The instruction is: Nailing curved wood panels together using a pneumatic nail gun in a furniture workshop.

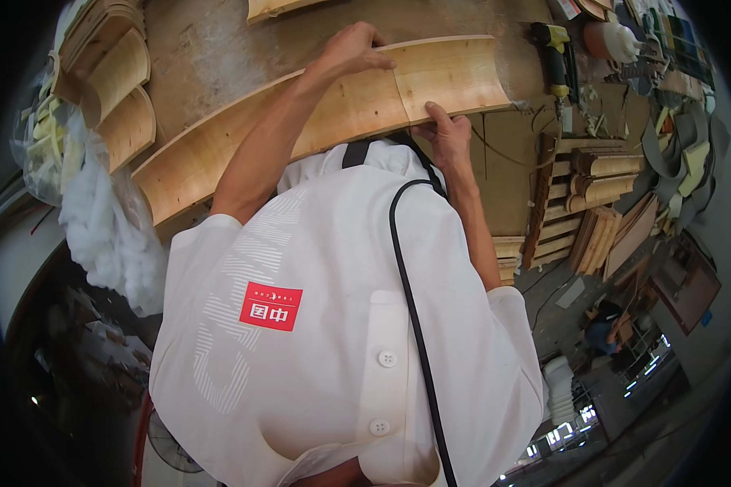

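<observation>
A long, curved wooden panel (333, 109) lies across the workbench in front of my body, its hollow face up. A thin seam crosses it between my hands, and a shorter curved section (455, 77) continues to the right of that line. My left hand (351, 53) is closed over the far edge near the seam, thumb on the inner face and fingertips hidden behind the edge. At the near edge, just right of the seam, my right hand (448, 140) grips the wood, thumb on top and the other fingers partly hidden below.
Stacked curved wooden pieces (122, 73) stand at the far left, beside white fluffy stuffing (110, 227). A yellow-and-black nail gun (554, 57) and a whitish bottle (613, 42) lie at the far right. Wooden slatted frames (556, 203) stand to the right. Farther back is another person (603, 329).
</observation>
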Available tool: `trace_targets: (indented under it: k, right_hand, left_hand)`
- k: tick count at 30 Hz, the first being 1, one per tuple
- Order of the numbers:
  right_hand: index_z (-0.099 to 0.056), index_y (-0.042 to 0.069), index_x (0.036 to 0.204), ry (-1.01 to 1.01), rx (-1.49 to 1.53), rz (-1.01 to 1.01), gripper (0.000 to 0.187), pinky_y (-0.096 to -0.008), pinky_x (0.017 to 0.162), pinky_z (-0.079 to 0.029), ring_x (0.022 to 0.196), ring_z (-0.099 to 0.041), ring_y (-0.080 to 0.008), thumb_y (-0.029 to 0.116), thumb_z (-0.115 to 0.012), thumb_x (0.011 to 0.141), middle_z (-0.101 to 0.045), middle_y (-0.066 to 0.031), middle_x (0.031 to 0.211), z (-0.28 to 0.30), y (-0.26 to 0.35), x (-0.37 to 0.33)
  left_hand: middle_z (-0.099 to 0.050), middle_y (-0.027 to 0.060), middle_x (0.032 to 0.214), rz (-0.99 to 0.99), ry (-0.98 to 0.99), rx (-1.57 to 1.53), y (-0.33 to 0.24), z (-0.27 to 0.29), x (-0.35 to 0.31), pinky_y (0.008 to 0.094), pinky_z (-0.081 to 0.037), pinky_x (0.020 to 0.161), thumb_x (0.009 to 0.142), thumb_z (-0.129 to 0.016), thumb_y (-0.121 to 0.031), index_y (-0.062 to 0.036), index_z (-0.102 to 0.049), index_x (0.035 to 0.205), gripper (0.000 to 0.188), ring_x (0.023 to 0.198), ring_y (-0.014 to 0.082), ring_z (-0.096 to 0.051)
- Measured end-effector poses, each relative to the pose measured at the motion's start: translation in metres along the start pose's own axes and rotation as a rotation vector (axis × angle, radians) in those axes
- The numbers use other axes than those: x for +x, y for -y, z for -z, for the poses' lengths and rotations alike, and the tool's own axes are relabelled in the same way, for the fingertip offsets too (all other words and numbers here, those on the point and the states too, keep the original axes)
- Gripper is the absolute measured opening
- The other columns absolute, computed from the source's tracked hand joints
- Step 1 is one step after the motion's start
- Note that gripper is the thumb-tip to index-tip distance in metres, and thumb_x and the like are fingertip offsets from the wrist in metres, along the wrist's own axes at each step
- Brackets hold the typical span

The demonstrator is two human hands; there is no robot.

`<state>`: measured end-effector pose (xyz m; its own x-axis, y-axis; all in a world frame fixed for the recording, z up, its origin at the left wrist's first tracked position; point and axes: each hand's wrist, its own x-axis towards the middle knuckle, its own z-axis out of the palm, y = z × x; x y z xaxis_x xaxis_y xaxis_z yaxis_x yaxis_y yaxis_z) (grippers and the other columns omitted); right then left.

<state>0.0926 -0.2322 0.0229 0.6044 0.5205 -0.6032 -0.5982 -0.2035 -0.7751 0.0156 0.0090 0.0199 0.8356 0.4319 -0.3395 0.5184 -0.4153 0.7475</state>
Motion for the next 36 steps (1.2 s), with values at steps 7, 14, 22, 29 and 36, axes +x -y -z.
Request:
trace_targets:
  k: [7,14,22,29,36]
  right_hand:
    - [-0.061,-0.014,0.1,-0.028,-0.015,-0.009,0.029,-0.0334,0.059,-0.062,0.072,-0.07,-0.0251,0.012,-0.066,0.087,-0.068,-0.0203,0.091,-0.005,0.003,-0.001]
    - [-0.062,-0.013,0.099,-0.033,-0.02,-0.003,0.028,-0.0334,0.058,-0.061,0.071,-0.069,-0.0244,0.012,-0.066,0.087,-0.068,-0.0194,0.089,-0.004,0.0,0.0]
    - [-0.062,-0.011,0.097,-0.054,-0.01,0.035,0.027,-0.0349,0.059,-0.061,0.069,-0.069,-0.0245,0.013,-0.068,0.087,-0.068,-0.0177,0.086,-0.007,-0.003,0.002]
    - [-0.062,-0.011,0.099,-0.042,-0.016,0.022,0.027,-0.0338,0.058,-0.062,0.07,-0.07,-0.0247,0.012,-0.068,0.087,-0.068,-0.0175,0.088,-0.006,0.0,0.001]
    - [-0.063,-0.013,0.096,-0.053,-0.014,0.025,0.026,-0.0334,0.057,-0.062,0.067,-0.069,-0.0247,0.011,-0.066,0.086,-0.068,-0.0186,0.086,-0.008,0.001,-0.001]
  left_hand:
    - [-0.072,0.0152,0.086,0.014,-0.039,-0.039,0.002,-0.002,-0.002,0.0353,-0.051,0.073,0.066,-0.08,-0.035,-0.0002,-0.074,0.097,0.047,0.078,0.0249,-0.069]
    - [-0.073,0.0133,0.084,0.011,-0.034,-0.041,0.004,-0.004,0.0,0.0356,-0.051,0.072,0.066,-0.08,-0.034,-0.0028,-0.075,0.095,0.043,0.077,0.0239,-0.068]
    - [-0.072,0.0122,0.08,0.012,-0.036,-0.053,0.007,-0.007,0.002,0.0353,-0.05,0.07,0.066,-0.08,-0.034,-0.0025,-0.075,0.094,0.043,0.074,0.0226,-0.067]
    - [-0.072,0.0116,0.081,0.01,-0.035,-0.073,0.006,-0.005,0.001,0.0345,-0.049,0.069,0.067,-0.079,-0.034,-0.0022,-0.075,0.093,0.042,0.073,0.0216,-0.066]
    - [-0.072,0.0127,0.081,-0.006,-0.045,-0.054,0.007,-0.006,0.0,0.0355,-0.05,0.071,0.067,-0.078,-0.034,-0.0021,-0.075,0.093,0.041,0.075,0.0223,-0.067]
